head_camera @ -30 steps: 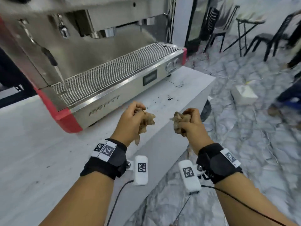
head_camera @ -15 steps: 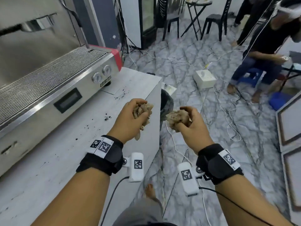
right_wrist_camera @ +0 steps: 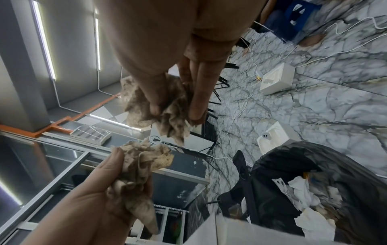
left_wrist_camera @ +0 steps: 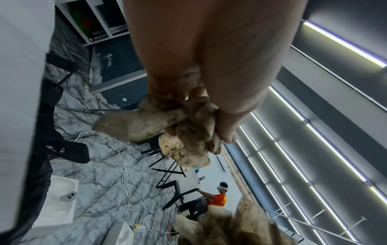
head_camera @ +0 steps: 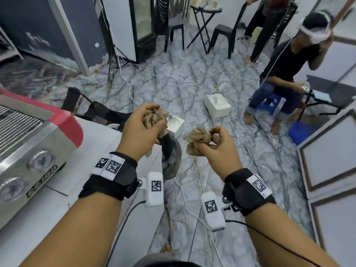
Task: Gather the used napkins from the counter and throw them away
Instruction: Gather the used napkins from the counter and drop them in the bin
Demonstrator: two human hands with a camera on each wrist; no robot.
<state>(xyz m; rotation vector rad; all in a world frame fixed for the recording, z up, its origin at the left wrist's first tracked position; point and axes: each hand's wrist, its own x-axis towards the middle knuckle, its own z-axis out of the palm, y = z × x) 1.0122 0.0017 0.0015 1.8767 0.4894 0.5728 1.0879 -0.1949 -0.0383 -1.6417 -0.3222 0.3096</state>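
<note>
**Head view: both wads in hand, bin just ahead**

Head view shows our left hand point(head_camera: 143, 124) with its fingers curled tight round one stained napkin wad point(head_camera: 154, 117). Our right hand point(head_camera: 215, 145) pinches a second wad point(head_camera: 196, 138) between thumb and fingertips. We hold both off the bench point(head_camera: 48, 218), out past its edge, probably so nothing drips back on it.

Between the hands, at about six o'clock from the wads, sits the black-lined bin point(head_camera: 171, 157). The right wrist view shows it already holding crumpled paper point(right_wrist_camera: 310, 220).

At nine o'clock stands the espresso machine point(head_camera: 28, 143). At one o'clock a seated person point(head_camera: 279, 74) is well apart from us.

We judge gathering finished; only the drop remains.
</note>
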